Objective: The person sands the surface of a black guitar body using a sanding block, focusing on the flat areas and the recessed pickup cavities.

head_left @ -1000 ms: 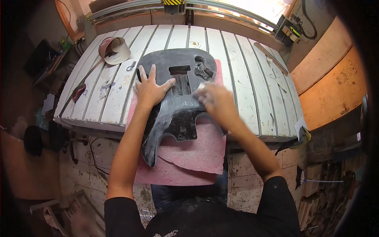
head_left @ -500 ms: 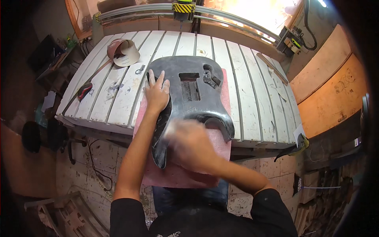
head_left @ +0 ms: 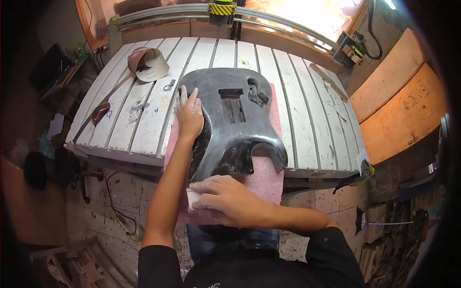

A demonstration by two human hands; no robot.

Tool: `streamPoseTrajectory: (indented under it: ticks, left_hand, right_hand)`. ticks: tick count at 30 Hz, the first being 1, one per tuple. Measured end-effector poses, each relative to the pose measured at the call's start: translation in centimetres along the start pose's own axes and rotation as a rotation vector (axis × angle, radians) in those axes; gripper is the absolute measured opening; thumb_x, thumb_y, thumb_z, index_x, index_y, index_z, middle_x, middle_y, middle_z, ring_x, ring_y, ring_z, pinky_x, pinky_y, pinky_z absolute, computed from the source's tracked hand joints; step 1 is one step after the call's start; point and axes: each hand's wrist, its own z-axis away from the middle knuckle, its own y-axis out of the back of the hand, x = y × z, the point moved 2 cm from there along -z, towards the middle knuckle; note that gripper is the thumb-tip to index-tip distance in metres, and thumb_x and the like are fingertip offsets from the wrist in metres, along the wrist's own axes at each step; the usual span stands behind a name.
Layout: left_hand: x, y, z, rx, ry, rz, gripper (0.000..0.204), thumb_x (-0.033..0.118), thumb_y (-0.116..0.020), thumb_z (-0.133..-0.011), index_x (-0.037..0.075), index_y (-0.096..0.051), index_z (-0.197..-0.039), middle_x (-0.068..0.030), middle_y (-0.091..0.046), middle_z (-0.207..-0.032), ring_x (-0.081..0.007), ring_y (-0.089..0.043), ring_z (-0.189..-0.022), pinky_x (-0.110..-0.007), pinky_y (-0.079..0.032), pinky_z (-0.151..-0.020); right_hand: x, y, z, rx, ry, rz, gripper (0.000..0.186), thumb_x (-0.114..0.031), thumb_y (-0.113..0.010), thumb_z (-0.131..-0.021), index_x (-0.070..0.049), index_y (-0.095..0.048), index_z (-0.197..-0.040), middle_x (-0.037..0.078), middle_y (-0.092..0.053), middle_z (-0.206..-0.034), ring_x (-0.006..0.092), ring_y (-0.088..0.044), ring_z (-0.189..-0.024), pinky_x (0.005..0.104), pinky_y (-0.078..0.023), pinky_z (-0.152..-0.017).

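A black guitar body (head_left: 223, 129) with routed cavities lies on a pink foam sheet (head_left: 269, 185) at the near edge of a slatted white table. My left hand (head_left: 190, 113) rests on the body's left edge, fingers spread and dusty. Down at the body's near left horn, my right hand (head_left: 225, 199) is closed on a small pale sanding block (head_left: 193, 198), pressed against the horn's tip. The fingers hide part of the block and the horn's end. Greyish, scuffed patches show on the black surface.
The slatted table (head_left: 317, 120) carries a curled roll of sandpaper (head_left: 148, 65), a red-and-black-handled tool (head_left: 101, 113) and a wooden strip (head_left: 329, 81). A machine gantry (head_left: 222, 12) spans the far side. Wooden offcuts (head_left: 84, 266) lie at the lower left.
My right hand has moved down and slightly left along the body, from the neck area to the near left horn's tip. My left hand stays on the left edge.
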Motion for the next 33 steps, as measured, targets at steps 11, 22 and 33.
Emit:
streamPoseTrajectory:
  ticks: [11, 22, 33]
  left_hand:
    - [0.4, 0.2, 0.1, 0.025, -0.025, -0.01, 0.043, 0.027, -0.052, -0.109, 0.015, -0.063, -0.148, -0.018, -0.029, -0.174, -0.0492, -0.024, -0.158, -0.068, -0.013, -0.127]
    - [0.4, 0.1, -0.1, 0.012, -0.007, 0.058, 0.043, 0.028, -0.053, -0.109, 0.014, -0.063, -0.148, -0.0194, -0.027, -0.174, -0.0505, -0.021, -0.158, -0.066, -0.01, -0.127]
    - [1.9, 1.6, 0.3, -0.004, 0.023, -0.036, 0.044, 0.023, -0.054, -0.108, 0.005, -0.062, -0.147, -0.0283, -0.028, -0.171, -0.0435, -0.029, -0.158, -0.047, -0.022, -0.129]
  right_hand:
    - [0.6, -1.9, 0.8, -0.002, -0.033, 0.114, 0.025, -0.015, -0.078, -0.085, -0.01, -0.072, -0.109, 0.02, -0.07, -0.118, 0.0395, -0.068, -0.113, 0.0519, -0.053, -0.099]
    - [1.6, -0.7, -0.3, 0.051, -0.079, 0.293, 0.019, -0.012, -0.072, -0.086, -0.011, -0.069, -0.105, 0.018, -0.069, -0.126, 0.0386, -0.066, -0.115, 0.052, -0.05, -0.1]
    - [4.0, 0.1, -1.0, 0.024, -0.192, 0.264, 0.022, -0.017, -0.078, -0.088, -0.008, -0.072, -0.107, 0.019, -0.069, -0.126, 0.0382, -0.065, -0.115, 0.0491, -0.05, -0.1]
